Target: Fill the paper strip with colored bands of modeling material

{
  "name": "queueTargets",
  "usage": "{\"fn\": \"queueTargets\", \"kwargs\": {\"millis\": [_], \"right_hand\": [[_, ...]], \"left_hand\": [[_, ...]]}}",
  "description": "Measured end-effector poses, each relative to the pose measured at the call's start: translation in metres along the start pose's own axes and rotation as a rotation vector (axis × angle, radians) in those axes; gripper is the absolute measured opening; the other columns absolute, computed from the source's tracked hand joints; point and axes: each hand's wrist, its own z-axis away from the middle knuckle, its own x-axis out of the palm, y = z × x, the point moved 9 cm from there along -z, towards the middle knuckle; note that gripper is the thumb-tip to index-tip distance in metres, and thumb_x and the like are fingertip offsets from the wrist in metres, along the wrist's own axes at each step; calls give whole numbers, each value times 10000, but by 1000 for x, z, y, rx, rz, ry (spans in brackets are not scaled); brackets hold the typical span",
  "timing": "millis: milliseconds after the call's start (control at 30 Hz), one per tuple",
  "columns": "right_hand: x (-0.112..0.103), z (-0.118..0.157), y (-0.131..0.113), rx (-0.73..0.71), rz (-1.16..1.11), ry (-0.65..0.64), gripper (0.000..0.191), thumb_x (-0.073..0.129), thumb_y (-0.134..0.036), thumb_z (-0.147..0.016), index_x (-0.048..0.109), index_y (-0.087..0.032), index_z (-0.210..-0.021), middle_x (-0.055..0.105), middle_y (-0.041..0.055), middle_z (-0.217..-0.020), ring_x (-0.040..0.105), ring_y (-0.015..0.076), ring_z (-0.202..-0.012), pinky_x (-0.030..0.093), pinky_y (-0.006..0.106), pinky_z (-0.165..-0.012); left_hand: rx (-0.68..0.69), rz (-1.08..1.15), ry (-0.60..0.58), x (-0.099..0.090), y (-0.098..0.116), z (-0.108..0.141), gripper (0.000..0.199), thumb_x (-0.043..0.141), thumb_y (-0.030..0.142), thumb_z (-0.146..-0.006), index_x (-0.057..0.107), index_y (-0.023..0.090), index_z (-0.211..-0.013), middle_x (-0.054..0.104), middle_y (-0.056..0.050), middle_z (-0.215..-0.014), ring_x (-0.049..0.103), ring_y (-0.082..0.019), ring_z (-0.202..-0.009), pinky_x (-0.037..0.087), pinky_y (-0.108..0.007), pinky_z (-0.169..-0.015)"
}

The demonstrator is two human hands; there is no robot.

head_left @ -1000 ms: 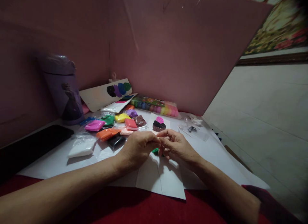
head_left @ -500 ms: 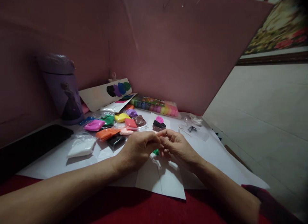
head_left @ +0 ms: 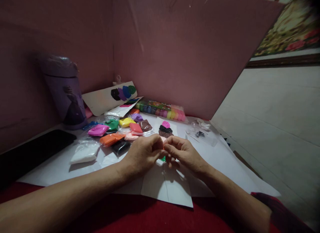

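My left hand (head_left: 147, 154) and my right hand (head_left: 186, 154) meet above a white paper strip (head_left: 167, 189), thumbs and fingers pinched together. Whatever lies between the fingertips is too small and hidden to name, though a speck of orange-red shows there. On the strip, beyond my hands, sit textured patches of pink (head_left: 165, 125), black (head_left: 165, 130) and brown (head_left: 165, 135). Part of a green patch (head_left: 163, 159) peeks out under the fingers. A faint line runs down the strip's near half.
Several bags of coloured clay, among them an orange bag (head_left: 112, 139) and a white bag (head_left: 85, 153), lie left of my hands. A purple bin (head_left: 66, 99) and black slab (head_left: 50, 143) stand further left. Behind is a clear pack of coloured pieces (head_left: 160, 110); clear plastic (head_left: 202, 136) lies right.
My fingertips have shifted slightly against each other, and my left hand's fingers have bent a little more. The rest of the table looks the same.
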Motion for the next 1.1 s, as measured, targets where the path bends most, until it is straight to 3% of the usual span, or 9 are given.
{"fn": "queueTargets", "kwargs": {"millis": [200, 633, 1100], "right_hand": [[-2, 0, -1, -18, -13, 22, 281, 647, -415, -785, 500, -177, -815, 598, -28, -579, 544, 70, -403, 313, 156, -342], [1, 0, -1, -15, -22, -15, 309, 673, -422, -761, 481, -184, -805, 560, -72, -489, 524, 66, -354, 296, 140, -324], [6, -1, 7, 9, 46, -107, 259, 614, -402, -806, 481, -189, -865, 619, -30, -598, 549, 75, -400, 325, 158, -351]], "left_hand": [[-29, -3, -26, 3, -5, -1, 107, 583, 256, -778, 565, 155, -749, 609, 0, -674, 485, -95, -580, 351, -225, -537], [-60, 52, -86, 10, -8, -2, 116, 562, 244, -762, 512, 158, -703, 596, -2, -661, 507, -107, -596, 369, -225, -537], [-47, 25, -133, 13, -5, 0, 231, 558, 321, -782, 470, 157, -645, 563, 4, -637, 475, -102, -587, 326, -206, -507]]}}
